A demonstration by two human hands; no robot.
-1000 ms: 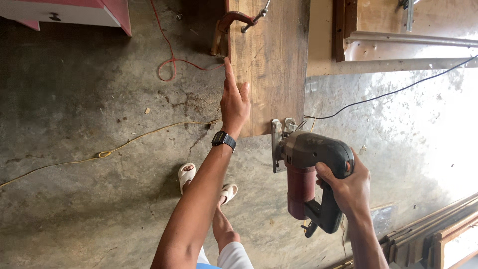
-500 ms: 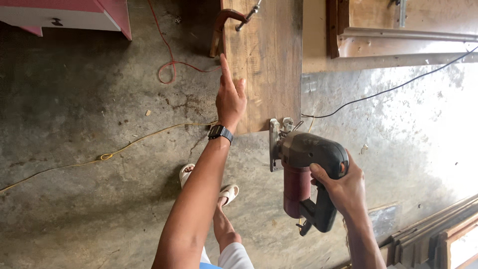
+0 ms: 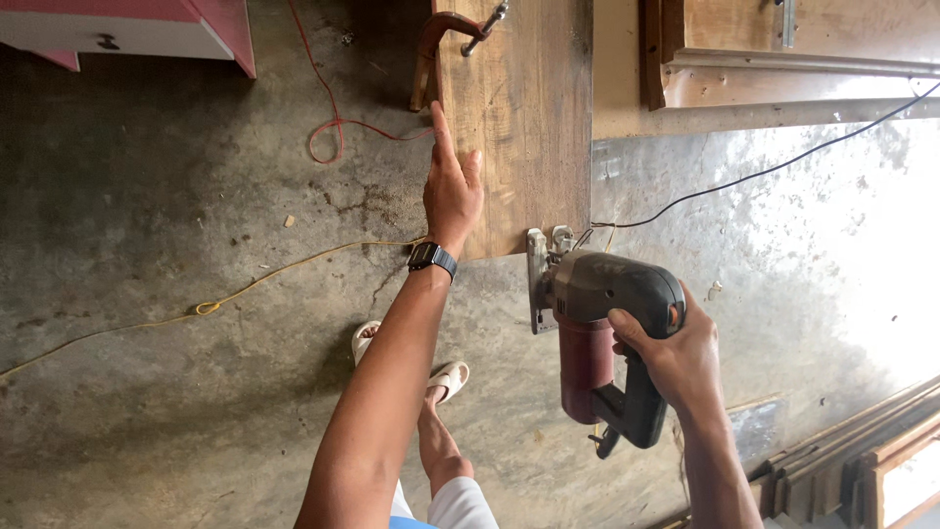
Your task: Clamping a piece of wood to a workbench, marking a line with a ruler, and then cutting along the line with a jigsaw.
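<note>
Fingers of the right hand clench the handle of a grey and maroon jigsaw at the near end of a wooden board, where the left hand lies flat, ungripping, a clamp beyond it.

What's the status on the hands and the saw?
Left hand flat on wooden board. Right hand grips jigsaw at board's end. Black cord trails behind.
</note>
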